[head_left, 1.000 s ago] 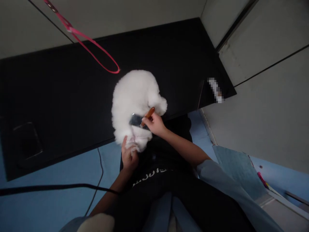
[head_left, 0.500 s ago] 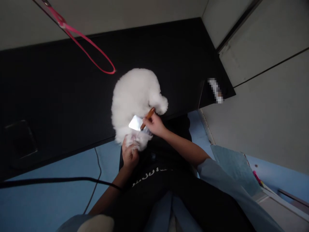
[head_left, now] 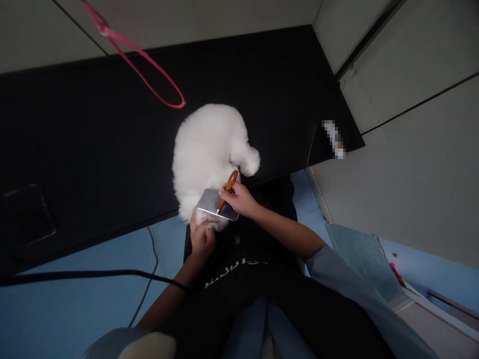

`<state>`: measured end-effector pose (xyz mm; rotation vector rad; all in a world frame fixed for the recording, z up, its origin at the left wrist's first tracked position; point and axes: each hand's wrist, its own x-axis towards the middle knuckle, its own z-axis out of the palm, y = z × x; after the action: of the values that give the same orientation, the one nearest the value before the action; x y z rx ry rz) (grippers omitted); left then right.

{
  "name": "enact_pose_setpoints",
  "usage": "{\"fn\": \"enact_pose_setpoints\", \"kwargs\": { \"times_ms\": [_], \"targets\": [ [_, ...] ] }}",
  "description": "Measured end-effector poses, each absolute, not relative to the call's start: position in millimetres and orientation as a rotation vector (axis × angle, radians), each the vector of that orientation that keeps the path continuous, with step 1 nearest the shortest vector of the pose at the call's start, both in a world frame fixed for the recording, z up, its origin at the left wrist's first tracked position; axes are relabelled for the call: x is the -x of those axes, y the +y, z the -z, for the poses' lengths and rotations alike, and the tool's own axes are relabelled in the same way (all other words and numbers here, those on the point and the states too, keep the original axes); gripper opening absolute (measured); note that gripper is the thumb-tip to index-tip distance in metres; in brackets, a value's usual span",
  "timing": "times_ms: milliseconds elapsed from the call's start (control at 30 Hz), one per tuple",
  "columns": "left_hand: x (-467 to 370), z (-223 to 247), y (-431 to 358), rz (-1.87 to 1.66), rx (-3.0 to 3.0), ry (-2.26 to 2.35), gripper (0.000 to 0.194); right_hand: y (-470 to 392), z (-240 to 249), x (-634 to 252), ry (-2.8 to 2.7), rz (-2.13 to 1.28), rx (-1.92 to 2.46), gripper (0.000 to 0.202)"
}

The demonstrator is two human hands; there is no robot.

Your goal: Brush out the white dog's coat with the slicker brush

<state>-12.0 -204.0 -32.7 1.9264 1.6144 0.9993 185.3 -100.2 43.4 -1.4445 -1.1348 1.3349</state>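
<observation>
A fluffy white dog (head_left: 209, 144) lies curled at the near edge of the black table (head_left: 112, 134). My right hand (head_left: 242, 201) is closed round the brown wooden handle of a slicker brush (head_left: 207, 200). The brush's flat metal back faces up, and its pad lies over the fur at the dog's near end, hiding the bristles. Just below the brush, my left hand (head_left: 202, 239) grips a bunch of white fur, its fingers partly buried. Which part of the dog is under that hand I cannot tell.
A pink loop lead (head_left: 147, 57) hangs over the table, left of the dog. A blurred-out item (head_left: 334, 139) is at the table's right end. A black cable (head_left: 93, 273) crosses at lower left above the blue floor (head_left: 75, 309). Grey walls border the table.
The slicker brush has moved down toward my left hand, and its metal back has tilted, losing its bright glare. My left hand keeps its grip. The pink loop has shifted slightly right in view.
</observation>
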Motion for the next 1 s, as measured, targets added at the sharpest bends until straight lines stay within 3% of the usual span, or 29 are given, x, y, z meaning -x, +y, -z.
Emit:
{"fn": "enact_pose_setpoints", "kwargs": {
  "times_ms": [133, 267, 400, 567, 767, 1000],
  "targets": [
    [11.1, 31.3, -200.2, -1.093, -2.021, 1.620, 0.025, -108.4, -40.4, -188.5, -0.935, -1.183, 1.550, 0.020],
    [11.4, 29.5, -192.0, -1.087, -1.977, 1.715, 0.025, -116.2, -37.4, -192.7, -0.892, -1.331, 1.532, 0.018],
    [13.2, 29.8, -179.5, -1.137, -1.974, 1.659, 0.020, -121.5, -36.1, -196.4, -0.808, -1.188, 1.584, 0.018],
    [18.1, 38.5, -169.4, -1.018, -1.949, 1.630, 0.020, -126.7, -35.7, -198.6, -0.792, -1.251, 1.585, 0.020],
    [13.7, 37.5, -167.6, -1.076, -1.857, 1.731, 0.047, -126.4, -37.0, -204.8, -0.820, -1.310, 1.605, 0.019],
    [10.5, 32.3, -169.0, -1.009, -1.860, 1.721, 0.048, -126.2, -37.3, -205.9, -0.838, -1.298, 1.592, 0.021]
  ]
}}
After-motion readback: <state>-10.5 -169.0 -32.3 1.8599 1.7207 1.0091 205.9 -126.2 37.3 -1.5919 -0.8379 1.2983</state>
